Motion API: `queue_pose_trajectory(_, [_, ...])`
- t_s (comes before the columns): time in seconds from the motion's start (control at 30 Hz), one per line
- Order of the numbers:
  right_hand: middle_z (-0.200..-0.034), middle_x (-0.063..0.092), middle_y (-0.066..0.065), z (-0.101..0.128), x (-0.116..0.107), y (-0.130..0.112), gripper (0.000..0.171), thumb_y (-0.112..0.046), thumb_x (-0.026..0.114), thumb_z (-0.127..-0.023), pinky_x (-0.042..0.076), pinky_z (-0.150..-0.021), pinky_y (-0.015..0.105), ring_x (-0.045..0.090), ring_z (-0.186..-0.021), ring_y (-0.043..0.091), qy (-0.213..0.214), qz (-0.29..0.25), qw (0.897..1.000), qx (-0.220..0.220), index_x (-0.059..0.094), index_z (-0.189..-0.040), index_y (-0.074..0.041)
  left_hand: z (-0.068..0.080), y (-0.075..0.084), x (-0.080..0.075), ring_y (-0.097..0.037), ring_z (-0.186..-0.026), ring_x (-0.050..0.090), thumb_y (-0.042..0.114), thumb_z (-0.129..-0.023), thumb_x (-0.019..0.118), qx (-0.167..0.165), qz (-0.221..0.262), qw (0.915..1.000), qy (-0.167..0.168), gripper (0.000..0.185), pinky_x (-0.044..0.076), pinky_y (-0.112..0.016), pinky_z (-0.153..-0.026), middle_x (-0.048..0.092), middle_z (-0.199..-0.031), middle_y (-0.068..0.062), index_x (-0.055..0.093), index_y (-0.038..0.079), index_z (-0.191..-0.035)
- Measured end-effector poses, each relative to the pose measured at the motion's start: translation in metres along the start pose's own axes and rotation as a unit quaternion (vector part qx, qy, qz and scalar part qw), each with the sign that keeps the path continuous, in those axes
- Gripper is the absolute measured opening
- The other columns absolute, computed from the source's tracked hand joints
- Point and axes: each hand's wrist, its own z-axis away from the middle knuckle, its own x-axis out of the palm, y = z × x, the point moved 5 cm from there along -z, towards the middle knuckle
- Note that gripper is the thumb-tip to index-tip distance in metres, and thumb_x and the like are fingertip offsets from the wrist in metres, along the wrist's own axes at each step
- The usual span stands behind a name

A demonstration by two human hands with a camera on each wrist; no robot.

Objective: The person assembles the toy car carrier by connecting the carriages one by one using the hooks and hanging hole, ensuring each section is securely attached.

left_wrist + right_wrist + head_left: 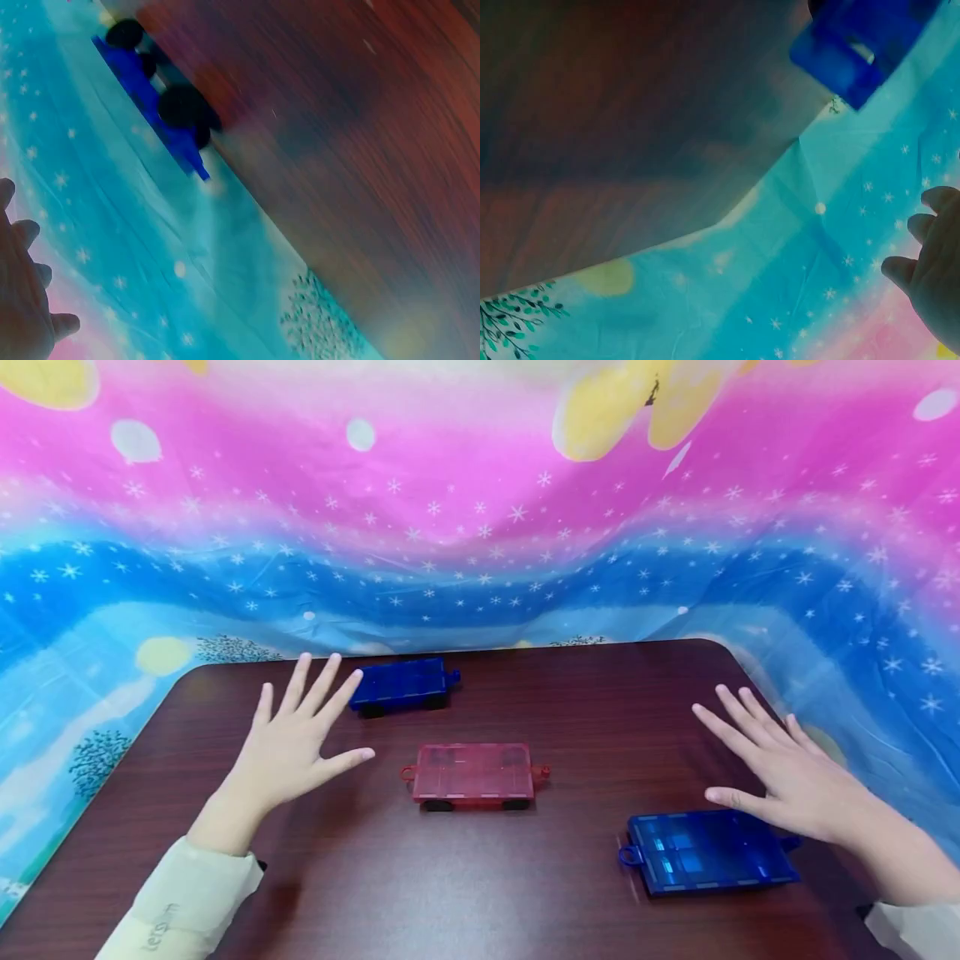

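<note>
Dark reddish wood-grain table (pixel 570 893) with three little wheeled plastic cart pieces sitting on it, and both hands are just hovering flat with nothing in them. Left hand (pixel 288 752) has its fingers spread and straight, fingertips right by the near corner of the far blue cart (pixel 402 685), though I can't really tell if it's touching. The left wrist view shows that same cart (pixel 154 105) on its black wheels at the table's back edge. Pink cart (pixel 472 774) sits in the middle, between the two hands and apart from both. Right hand (pixel 787 772) is spread too, thumb out just above the near blue cart (pixel 708 852), which lies flat at the front right. Behind it all hangs a pink and blue starry cloth (pixel 480 527).
</note>
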Motion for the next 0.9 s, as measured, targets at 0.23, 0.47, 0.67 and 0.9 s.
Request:
queue_pose_trajectory(0.23, [-0.157,-0.001,0.004,0.010,0.013,-0.012,0.088,-0.043,0.069,-0.080,-0.010,-0.108,0.059,-0.007,-0.144,0.022,-0.013,-0.043,0.999,-0.019,0.017,-0.149,-0.028,-0.008,0.026,0.013,-0.022,-0.144,-0.009,0.077,-0.076,0.043,0.038,0.009,0.9989,-0.027,0.091,0.010,-0.066,-0.106,-0.003,-0.156,0.010,0.010,0.034,-0.149])
queue_pose_trajectory(0.47, [-0.157,0.008,0.003,0.021,0.024,-0.024,0.085,-0.041,0.070,-0.079,0.000,-0.106,0.066,-0.003,-0.144,0.021,-0.025,-0.082,0.996,-0.038,0.022,-0.148,-0.028,-0.013,0.048,0.027,-0.022,-0.145,0.001,0.073,-0.077,0.049,0.073,0.027,0.9949,-0.064,0.089,0.017,-0.063,-0.107,0.009,-0.156,0.006,0.009,0.036,-0.148])
queue_pose_trajectory(0.67, [-0.156,0.014,0.003,0.030,0.031,-0.035,0.083,-0.040,0.072,-0.078,0.001,-0.107,0.064,-0.003,-0.144,0.017,-0.039,-0.121,0.990,-0.062,0.028,-0.146,-0.024,-0.016,0.063,0.034,-0.026,-0.142,0.017,0.069,-0.078,0.053,0.111,0.068,0.9875,-0.088,0.087,0.030,-0.060,-0.103,0.022,-0.154,0.003,0.017,0.032,-0.148])
queue_pose_trajectory(0.9, [-0.152,0.026,0.001,0.036,0.036,-0.043,0.087,-0.049,0.075,-0.070,-0.013,-0.108,0.012,0.000,-0.143,0.005,-0.032,-0.120,0.989,-0.085,0.035,-0.143,-0.025,-0.018,0.077,0.044,-0.023,-0.139,0.026,0.066,-0.080,0.054,0.148,0.106,0.9749,-0.128,0.084,0.035,-0.047,-0.105,0.031,-0.150,-0.001,0.026,0.024,-0.147])
